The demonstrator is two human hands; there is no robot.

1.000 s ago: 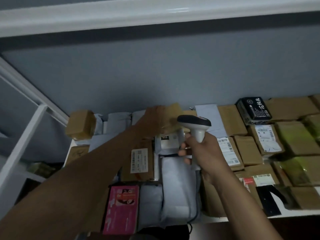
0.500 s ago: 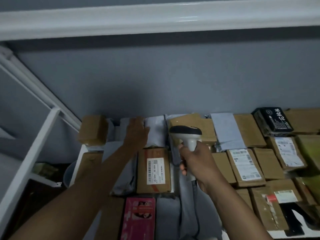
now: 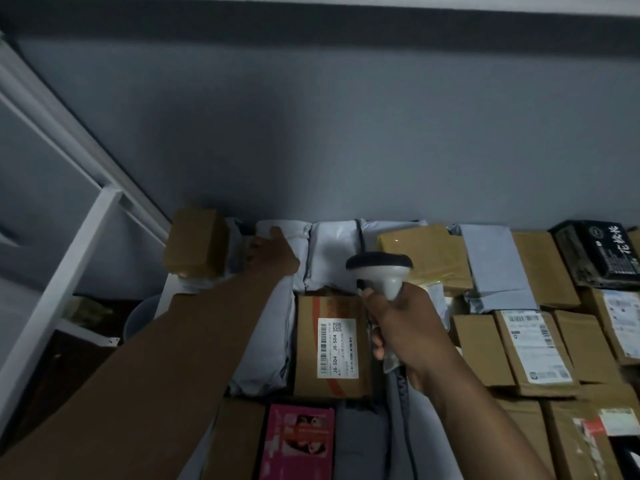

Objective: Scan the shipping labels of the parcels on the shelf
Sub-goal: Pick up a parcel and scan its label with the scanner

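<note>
Head view: a person reaches with both bare arms over a shelf [image 3: 162, 299] packed edge to edge with parcels, against a grey-blue wall in dim light.

The left hand [image 3: 272, 254] stretches to the back row and rests on a white poly-bag parcel [image 3: 289, 237] by the wall. Its fingers [image 3: 277, 233] lie fairly straight over the top of the bag, while the thumb side is hidden behind the hand, so whether they actually grasp the bag cannot be told. Just left of that hand stands a small brown box [image 3: 195, 242], raised above the parcels around it.

The right hand [image 3: 405, 327] grips the handle of a white handheld scanner [image 3: 381, 271], fingers [image 3: 375, 344] curled tightly round it. The scanner's dark head points toward the back row, and its coiled cable [image 3: 403, 386] hangs below the hand.

Between the two forearms lies a brown cardboard parcel [image 3: 311, 341] with a white shipping label [image 3: 337, 348] facing up, printed with a barcode, a small square code and "J6-S04". A second white poly bag [image 3: 332, 258] sits just behind it. A pink box [image 3: 296, 441] lies in the front row, nearest the camera.

To the right, brown parcels fill the shelf, one of them carrying a long white label [image 3: 535, 344]. A black packet with white characters [image 3: 602, 252] sits at the far back right. A white shelf frame [image 3: 65, 261] runs down the left side.
</note>
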